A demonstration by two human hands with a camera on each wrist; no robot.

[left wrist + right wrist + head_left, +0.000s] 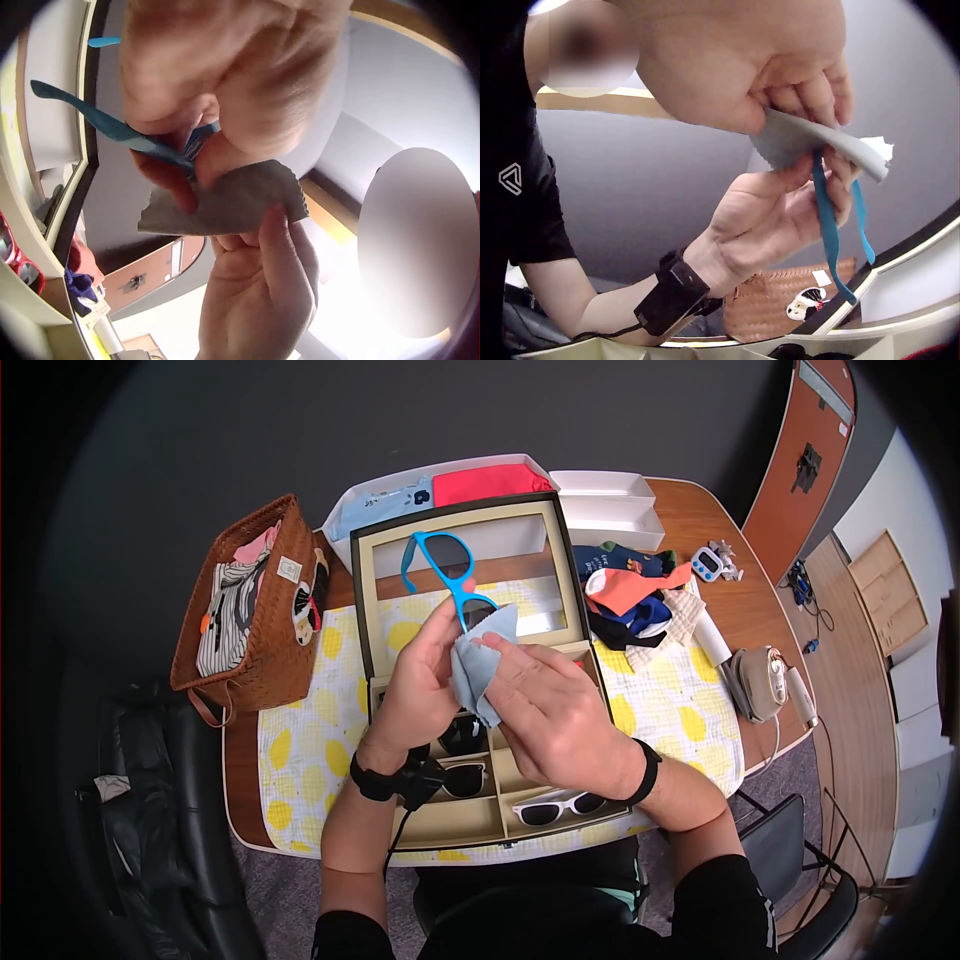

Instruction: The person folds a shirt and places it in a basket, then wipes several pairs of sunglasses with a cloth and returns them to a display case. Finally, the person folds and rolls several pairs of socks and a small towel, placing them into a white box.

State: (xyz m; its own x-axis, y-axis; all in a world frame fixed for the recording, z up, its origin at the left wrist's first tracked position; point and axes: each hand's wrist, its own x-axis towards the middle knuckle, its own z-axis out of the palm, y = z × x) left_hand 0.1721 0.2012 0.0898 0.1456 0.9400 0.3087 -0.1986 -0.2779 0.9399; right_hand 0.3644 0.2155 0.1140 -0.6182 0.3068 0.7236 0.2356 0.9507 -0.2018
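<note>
Blue-framed sunglasses (445, 565) with dark lenses are held up over an open compartment case (362, 610). The left hand (420, 685) pinches the frame near one lens; the left wrist view shows its fingers and thumb around the blue frame (112, 129). A light grey-blue cloth (474, 672) is folded over the lower lens, pinched by the right hand (560, 715). In the right wrist view the cloth (821, 142) lies between the right thumb and fingers, and both blue temples hang below. The cloth partly hides the lower lens.
The case holds black sunglasses (463, 781) and white-framed sunglasses (541, 813). A woven basket (255, 630) with clothes stands left. Behind are white boxes (605, 485); at right lie socks (630, 595), a timer (707, 564) and a beige corded appliance (758, 685).
</note>
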